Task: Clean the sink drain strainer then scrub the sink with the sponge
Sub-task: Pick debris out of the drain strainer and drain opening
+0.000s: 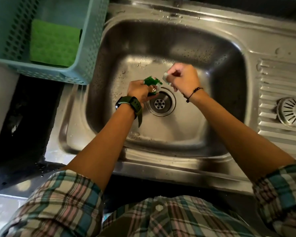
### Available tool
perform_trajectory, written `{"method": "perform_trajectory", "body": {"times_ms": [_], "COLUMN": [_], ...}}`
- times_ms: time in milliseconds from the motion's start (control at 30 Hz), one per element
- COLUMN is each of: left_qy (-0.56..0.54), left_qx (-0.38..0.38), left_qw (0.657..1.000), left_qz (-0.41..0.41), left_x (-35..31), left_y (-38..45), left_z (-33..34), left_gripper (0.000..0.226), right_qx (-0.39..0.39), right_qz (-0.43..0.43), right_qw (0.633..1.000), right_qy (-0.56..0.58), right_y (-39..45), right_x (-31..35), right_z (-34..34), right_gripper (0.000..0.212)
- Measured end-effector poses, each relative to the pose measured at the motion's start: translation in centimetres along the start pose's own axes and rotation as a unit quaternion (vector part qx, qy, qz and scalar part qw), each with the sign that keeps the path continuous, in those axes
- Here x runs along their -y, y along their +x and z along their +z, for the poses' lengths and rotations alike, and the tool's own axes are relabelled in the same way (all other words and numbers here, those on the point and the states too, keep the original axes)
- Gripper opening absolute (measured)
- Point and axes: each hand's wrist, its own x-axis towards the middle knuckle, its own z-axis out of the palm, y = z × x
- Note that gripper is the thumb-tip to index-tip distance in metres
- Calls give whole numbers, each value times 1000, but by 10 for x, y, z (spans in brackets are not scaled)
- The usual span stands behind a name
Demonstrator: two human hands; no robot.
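Both hands are over the steel sink (169, 161), just above its open drain (160, 104). My left hand (139, 93) grips a small green sachet (152, 82). Just to the sachet's right, my right hand (184, 79) pinches a small pale torn-off piece (165, 77). The round metal drain strainer (293, 112) lies on the ribbed drainboard at the right, away from both hands. A green sponge (55, 43) rests inside the teal basket (91, 48) at the upper left.
Water drops dot the sink floor and the back rim. The basket overhangs the sink's left edge. A dark countertop (29, 120) runs along the left. My plaid shirt fills the bottom of the view.
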Motion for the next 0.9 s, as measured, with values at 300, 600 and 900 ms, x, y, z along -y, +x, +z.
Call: {"method": "perform_trajectory", "body": {"times_ms": [300, 600, 900], "left_qy": [22, -15, -104], "left_qx": [69, 30, -54], "left_qw": [996, 991, 968], "left_qz": [58, 132, 223], "left_x": [-16, -27, 15], "left_y": [-21, -80, -188], "left_z": [-9, -30, -113], "left_gripper": [28, 27, 15], "right_qx": [51, 37, 202], "right_qz": [-113, 15, -168], "right_qw": [990, 962, 956], "right_qy": [-68, 270, 133], "right_y": [-39, -60, -138], "right_x": [31, 67, 138], "right_z": [8, 3, 56], "right_gripper": [30, 25, 24]}}
